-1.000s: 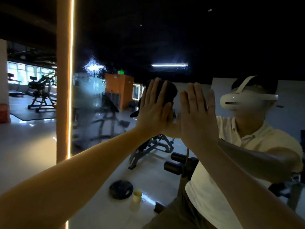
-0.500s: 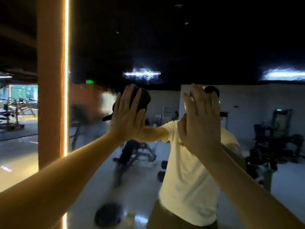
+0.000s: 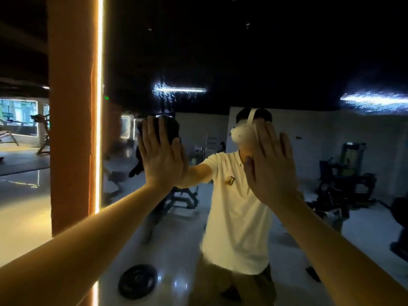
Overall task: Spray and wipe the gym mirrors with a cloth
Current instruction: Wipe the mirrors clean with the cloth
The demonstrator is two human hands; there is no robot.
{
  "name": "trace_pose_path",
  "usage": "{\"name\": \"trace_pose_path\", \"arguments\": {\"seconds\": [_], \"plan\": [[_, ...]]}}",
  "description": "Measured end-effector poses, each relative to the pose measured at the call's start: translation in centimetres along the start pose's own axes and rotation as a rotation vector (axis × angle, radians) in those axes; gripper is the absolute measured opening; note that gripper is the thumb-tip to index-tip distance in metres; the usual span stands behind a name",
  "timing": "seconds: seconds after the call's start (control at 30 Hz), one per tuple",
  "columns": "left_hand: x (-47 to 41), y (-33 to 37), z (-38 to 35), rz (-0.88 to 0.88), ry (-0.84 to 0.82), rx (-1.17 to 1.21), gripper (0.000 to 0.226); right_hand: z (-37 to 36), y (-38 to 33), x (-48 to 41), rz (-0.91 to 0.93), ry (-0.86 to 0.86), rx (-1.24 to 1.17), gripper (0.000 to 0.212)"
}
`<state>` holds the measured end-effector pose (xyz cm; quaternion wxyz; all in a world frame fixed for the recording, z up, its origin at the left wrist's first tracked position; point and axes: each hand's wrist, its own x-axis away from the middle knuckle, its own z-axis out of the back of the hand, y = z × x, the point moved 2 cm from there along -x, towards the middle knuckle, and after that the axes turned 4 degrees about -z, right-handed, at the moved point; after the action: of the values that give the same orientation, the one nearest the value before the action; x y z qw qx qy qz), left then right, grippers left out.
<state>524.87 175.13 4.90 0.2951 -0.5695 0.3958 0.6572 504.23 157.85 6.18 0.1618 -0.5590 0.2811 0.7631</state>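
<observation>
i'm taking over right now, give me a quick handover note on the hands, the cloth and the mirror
Left hand: flat, fingers straight, presses the dark cloth against the mirror.
Right hand: flat, raised at the mirror, holds nothing; contact unclear.
Spray bottle: not in view.
Done: the mirror looks sprayed; droplets show above the cloth and at upper right.
Left: wipe the droplets off, upward and to the right.
</observation>
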Motion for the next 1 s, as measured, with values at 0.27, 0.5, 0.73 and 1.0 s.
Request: {"name": "trace_pose_path", "arguments": {"seconds": [0.27,0.5,0.73,1.0], "plan": [[3.0,14.0,-3.2,-0.47,-0.069,0.073,0.061,0.8,2.2,1.0,0.089,0.042,-0.246,0.059],[0.6,4.9,-1.3,-0.547,-0.083,0.007,0.061,1.1,-2.7,-0.3,0.012,0.153,-0.279,0.055],[0.1,-11.3,2.0,-0.102,-0.035,-0.062,0.065,-2.5,-6.9,-1.0,-0.01,0.067,-0.11,0.06],[2.3,-8.9,0.2,0.101,0.05,-0.036,0.064,-2.8,-7.0,-0.9,-0.012,0.097,-0.074,0.062]]}}
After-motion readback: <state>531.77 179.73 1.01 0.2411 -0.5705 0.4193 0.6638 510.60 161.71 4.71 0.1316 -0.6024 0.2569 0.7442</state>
